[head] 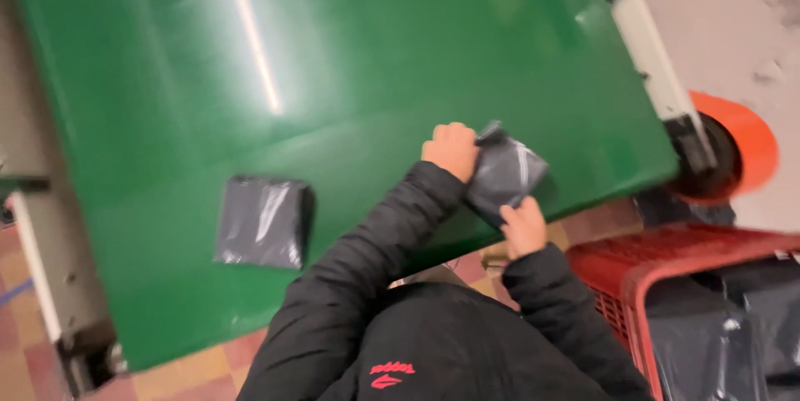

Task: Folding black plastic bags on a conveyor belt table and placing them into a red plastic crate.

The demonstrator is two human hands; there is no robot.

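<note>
Left hand (451, 149) and right hand (522, 226) pinch a grey bag (505, 173) at the green belt's (375, 51) edge; one bag (262, 222) already lies there, more wait in the red basket (633, 264).

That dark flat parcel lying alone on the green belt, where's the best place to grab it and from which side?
Take the grey plastic-wrapped parcel by its near edge, coming from the person's side of the green belt. It lies flat and apart from everything, so a pinch on that edge or corner probably works best. The left hand is nearer, though both hands now hold another parcel.
</note>
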